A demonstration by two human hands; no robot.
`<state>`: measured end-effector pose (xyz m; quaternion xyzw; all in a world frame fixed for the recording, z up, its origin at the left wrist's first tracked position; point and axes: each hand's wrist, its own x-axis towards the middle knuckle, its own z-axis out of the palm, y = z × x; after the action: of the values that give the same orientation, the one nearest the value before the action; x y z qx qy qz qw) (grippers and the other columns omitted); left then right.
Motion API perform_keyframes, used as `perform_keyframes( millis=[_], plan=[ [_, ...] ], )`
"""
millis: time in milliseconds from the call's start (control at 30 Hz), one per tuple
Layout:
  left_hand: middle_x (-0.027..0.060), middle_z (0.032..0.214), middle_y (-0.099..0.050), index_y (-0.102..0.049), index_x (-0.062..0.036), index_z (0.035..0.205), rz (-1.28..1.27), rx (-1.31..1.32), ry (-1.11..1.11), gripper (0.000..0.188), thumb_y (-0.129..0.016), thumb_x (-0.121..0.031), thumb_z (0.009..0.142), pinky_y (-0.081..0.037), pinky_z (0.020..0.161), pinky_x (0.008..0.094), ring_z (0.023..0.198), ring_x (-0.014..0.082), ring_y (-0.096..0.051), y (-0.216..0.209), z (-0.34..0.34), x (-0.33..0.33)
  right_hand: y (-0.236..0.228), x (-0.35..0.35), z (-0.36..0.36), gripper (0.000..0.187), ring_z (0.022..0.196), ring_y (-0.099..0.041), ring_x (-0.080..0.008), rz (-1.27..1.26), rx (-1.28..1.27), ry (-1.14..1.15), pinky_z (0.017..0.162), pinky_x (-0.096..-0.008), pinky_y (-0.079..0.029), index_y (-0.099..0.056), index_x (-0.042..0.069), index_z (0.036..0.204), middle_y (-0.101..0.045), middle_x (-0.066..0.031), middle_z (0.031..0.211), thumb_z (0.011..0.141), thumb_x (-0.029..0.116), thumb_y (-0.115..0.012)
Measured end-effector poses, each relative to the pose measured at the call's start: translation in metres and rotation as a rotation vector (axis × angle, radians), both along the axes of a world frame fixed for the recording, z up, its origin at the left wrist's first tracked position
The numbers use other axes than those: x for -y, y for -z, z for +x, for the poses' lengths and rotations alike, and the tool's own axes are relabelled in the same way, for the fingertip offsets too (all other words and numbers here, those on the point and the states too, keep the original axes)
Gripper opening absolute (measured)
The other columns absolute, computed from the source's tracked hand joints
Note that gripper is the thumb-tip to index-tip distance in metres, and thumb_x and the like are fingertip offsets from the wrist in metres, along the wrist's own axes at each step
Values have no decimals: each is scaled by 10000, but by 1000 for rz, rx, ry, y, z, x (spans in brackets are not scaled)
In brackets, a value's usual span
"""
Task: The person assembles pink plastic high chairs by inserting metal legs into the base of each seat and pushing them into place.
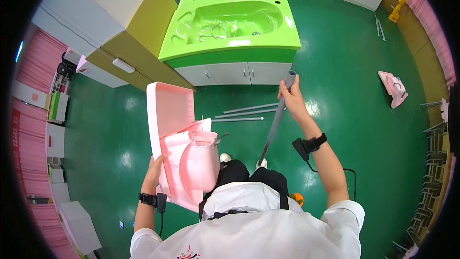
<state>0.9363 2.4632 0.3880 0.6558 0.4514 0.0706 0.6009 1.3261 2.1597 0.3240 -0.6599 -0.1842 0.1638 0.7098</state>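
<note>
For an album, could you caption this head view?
Left hand steadies a pink moulded basin; right hand grips a grey tube.

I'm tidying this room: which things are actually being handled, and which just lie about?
In hand:
- pink moulded plastic tub, gripped by the left hand
- grey flexible hose, gripped by the right hand

Lying about:
- three grey rods on the green floor
- pink plastic part
- lime-green double basin unit
</note>
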Motion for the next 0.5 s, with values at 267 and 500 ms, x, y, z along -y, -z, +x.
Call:
perform_keyframes(
  millis=[267, 500],
  plan=[
    [110, 1140, -574, -495, 51, 1227, -12, -8, -13, 441, -518, -215, 876, -473, 865, 328, 1012, 186, -565, 14, -32, 7, 36, -37, -11, 241, 657, -465, -85, -71, -153, 41, 590, -238, -413, -316, 128, 1083, -436, 0, 784, 991, 263, -492],
    [122, 1127, -584, -523, 61, 1201, -66, -72, -57, 417, -535, -156, 845, -473, 862, 327, 1004, 192, -572, 11, -55, 25, 95, -50, -51, 355, 638, -556, -160, -247, -282, 92, 588, -329, -471, -303, 104, 1181, -542, -54, 755, 973, 315, -499]
  ],
)
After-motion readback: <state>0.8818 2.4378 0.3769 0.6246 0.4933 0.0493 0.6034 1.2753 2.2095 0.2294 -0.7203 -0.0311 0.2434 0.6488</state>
